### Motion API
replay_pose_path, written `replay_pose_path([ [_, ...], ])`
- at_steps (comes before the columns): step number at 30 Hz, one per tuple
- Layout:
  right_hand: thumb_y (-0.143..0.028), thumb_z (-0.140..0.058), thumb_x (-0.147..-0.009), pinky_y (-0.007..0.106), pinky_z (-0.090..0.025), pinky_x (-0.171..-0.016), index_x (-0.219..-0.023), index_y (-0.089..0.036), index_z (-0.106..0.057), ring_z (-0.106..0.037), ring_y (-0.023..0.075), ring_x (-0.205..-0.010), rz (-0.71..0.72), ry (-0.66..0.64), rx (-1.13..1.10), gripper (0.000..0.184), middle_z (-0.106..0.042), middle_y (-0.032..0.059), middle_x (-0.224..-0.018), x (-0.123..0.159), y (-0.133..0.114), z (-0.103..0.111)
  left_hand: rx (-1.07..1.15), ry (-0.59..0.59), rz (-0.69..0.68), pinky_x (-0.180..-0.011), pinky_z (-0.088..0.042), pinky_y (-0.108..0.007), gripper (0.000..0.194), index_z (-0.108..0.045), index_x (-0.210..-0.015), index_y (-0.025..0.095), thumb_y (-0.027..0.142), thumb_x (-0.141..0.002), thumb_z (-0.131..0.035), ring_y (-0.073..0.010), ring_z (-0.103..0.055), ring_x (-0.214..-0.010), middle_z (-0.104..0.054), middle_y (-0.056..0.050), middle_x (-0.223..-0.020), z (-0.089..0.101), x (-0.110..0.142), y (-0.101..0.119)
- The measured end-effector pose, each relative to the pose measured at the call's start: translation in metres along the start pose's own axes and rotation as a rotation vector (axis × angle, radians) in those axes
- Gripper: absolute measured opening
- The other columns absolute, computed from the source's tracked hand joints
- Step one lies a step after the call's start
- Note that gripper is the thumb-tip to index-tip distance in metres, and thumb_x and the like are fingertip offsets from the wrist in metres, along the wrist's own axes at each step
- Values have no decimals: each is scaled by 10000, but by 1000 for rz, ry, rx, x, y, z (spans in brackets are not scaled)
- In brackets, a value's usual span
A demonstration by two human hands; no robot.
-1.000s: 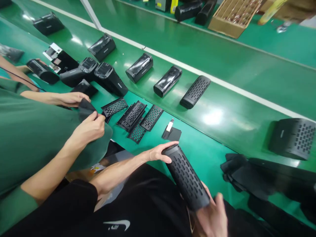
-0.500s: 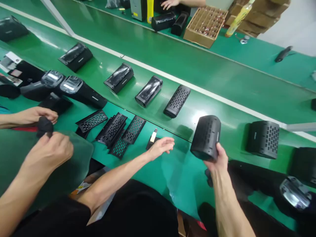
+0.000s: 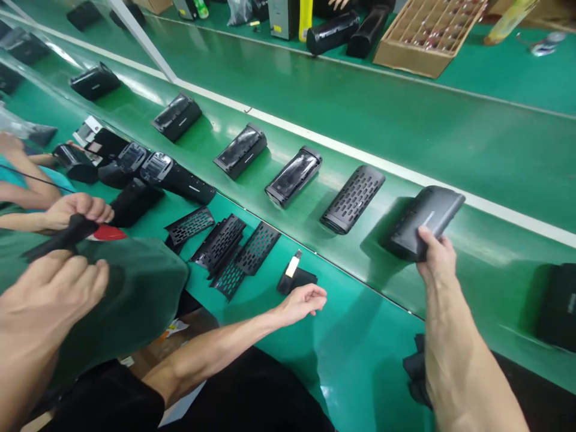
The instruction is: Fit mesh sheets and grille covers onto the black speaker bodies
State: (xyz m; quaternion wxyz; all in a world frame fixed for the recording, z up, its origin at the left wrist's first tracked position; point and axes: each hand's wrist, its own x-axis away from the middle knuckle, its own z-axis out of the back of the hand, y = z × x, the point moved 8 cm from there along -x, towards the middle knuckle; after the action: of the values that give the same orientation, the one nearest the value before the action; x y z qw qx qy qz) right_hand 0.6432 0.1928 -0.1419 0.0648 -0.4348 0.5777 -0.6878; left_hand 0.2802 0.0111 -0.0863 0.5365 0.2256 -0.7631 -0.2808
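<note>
My right hand grips the near end of a black speaker housing, held tilted over the green belt, smooth side showing. My left hand rests low over the green bench, its fingers loosely curled and apart with nothing in them. Just behind it lie a small pale stick with a metal tip and a dark block. To its left is a pile of black slotted grille panels. A slotted speaker housing sits on the belt, left of the held one.
Several more housings line the belt toward the far left. Another housing stands at the right edge. Black cloth-like pieces lie beside my right forearm. At left, a co-worker's hands hold a black piece. A divided carton stands across the belt.
My right hand has carried the housing away from me over the belt and turned it. My left hand's fingers have curled a little. The view has shifted to the left.
</note>
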Motion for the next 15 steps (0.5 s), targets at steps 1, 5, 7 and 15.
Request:
replay_pose_path([
  [1, -119, -799, -797, 222, -471, -507, -1002, -149, -700, -611, 115, -642, -1, 34, 53, 229, -700, 46, -922, 0, -1, 11, 2, -4, -1, -731, -518, -305, 262, -756, -1022, 231, 429, -853, -769, -195, -701, -897, -771, -29, -1016, 1, -2, 0],
  [5, -258, -787, -824, 239, -410, -444, -953, -178, -722, -557, 124, -586, -12, 159, 210, 165, -685, 52, -892, 6, -9, 62, -8, -17, 0, -737, -519, -293, 457, -719, -1090, 174, 533, -820, -796, -196, -682, -925, -736, -93, -1087, 4, -8, -1],
  [7, -291, -711, -861, 277, -482, -497, -987, -208, -714, -611, 155, -650, 0, 233, 251, 150, -692, 72, -957, 13, -11, 87, -22, -15, 0, -735, -520, -284, 557, -705, -1106, 157, 598, -784, -816, -187, -675, -921, -724, -115, -1105, 6, -8, -2],
  [15, -460, -682, -840, 491, -614, -756, -1197, -238, -661, -687, 312, -1004, 118, 192, 526, 421, -665, 147, -1216, 40, -14, 80, -73, -47, -30, -750, -540, -286, 564, -703, -1157, 155, 614, -838, -779, -184, -696, -900, -737, -109, -1016, -2, -4, 4],
])
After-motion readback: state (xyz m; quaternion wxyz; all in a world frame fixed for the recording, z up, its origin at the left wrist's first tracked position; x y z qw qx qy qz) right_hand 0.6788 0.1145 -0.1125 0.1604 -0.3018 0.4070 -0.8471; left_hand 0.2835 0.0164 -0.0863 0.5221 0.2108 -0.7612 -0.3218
